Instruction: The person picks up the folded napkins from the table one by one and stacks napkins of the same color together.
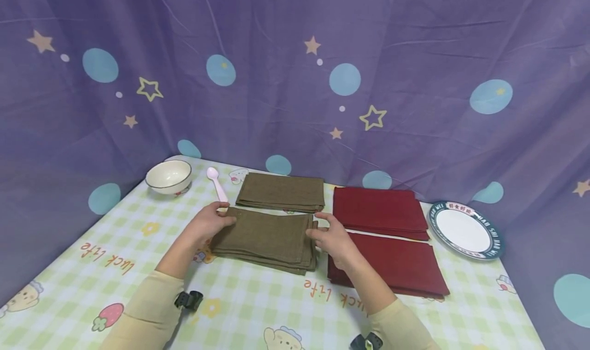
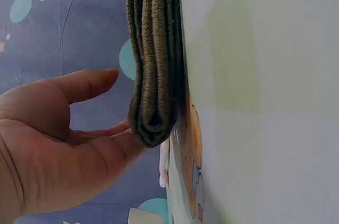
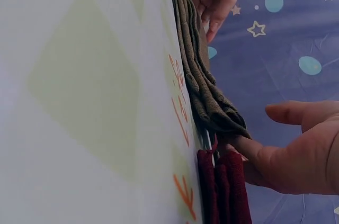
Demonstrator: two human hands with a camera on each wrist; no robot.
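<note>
On the table, the front folded brown cloth lies with its long axis running from left hand to right hand; equally near, both touch its short ends, thumbs lifted, unclenched.

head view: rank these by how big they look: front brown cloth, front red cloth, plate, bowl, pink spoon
1. Front brown cloth and front red cloth: too alike to rank, both partly covered
2. Plate
3. Bowl
4. Pink spoon
</note>
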